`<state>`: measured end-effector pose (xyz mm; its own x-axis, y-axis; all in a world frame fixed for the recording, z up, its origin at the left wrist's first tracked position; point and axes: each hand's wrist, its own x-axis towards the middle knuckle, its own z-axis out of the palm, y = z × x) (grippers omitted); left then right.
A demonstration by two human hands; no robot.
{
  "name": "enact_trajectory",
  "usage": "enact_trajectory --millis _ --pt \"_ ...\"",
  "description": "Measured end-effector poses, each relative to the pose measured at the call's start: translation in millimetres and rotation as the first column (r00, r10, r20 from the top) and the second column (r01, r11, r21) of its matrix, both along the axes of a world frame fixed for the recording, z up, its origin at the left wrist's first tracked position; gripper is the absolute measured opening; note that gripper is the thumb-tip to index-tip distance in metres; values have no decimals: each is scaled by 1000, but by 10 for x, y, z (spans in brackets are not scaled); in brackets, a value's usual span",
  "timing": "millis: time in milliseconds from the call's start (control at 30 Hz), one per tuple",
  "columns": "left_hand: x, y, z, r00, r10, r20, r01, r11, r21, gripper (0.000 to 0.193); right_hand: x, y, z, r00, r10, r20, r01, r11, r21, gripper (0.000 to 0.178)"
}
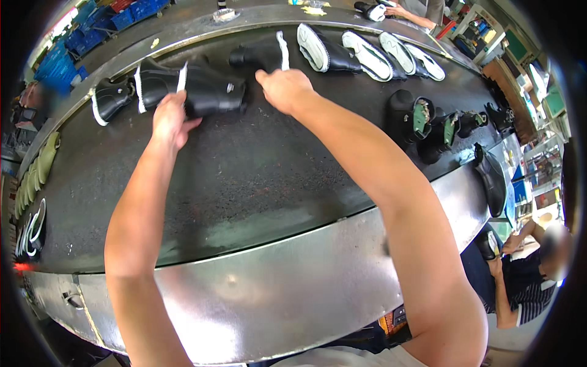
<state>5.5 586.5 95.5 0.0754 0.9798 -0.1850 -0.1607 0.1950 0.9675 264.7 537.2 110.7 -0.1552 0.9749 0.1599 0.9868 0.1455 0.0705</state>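
My left hand [170,120] is closed at the pale sole edge of a black boot [214,90] lying on its side, one finger sticking out below. Ahead of me, my right hand [285,90] grips another black boot [257,57] at the lower end of its white sole edge [282,48]; its curled fingers are partly hidden. Left of my left hand lie a black boot [156,84] and a black shoe [112,100], both with white sole edges. To the right of my right hand are several black shoes with white undersides [313,48] turned toward me.
The dark belt [244,153] carries all these, with a metal rim [275,300] along its near side. Black boots with green linings [422,116] stand at right; olive shoe parts [38,168] line the left. Two people work nearby, one holding a shoe [488,244].
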Motion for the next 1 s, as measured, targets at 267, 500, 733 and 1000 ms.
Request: enact_trajectory --millis 267,500,733,1000 --pt "-1622 -2576 786 998 49 32 -51 997 56 20 -638 -2509 706 936 353 -12 -350 931 104 17" --pt "-1605 -4770 315 812 560 164 -579 741 341 31 -1450 -4122 847 807 584 85 -590 799 113 22" --pt "-1199 -5325 -221 934 356 -44 -326 893 312 36 -1219 -5339 348 872 482 83 -489 860 144 54" --pt "-1549 -5233 204 970 198 -143 -194 980 43 54 -797 -7350 -651 924 244 -294 -351 849 -396 32"
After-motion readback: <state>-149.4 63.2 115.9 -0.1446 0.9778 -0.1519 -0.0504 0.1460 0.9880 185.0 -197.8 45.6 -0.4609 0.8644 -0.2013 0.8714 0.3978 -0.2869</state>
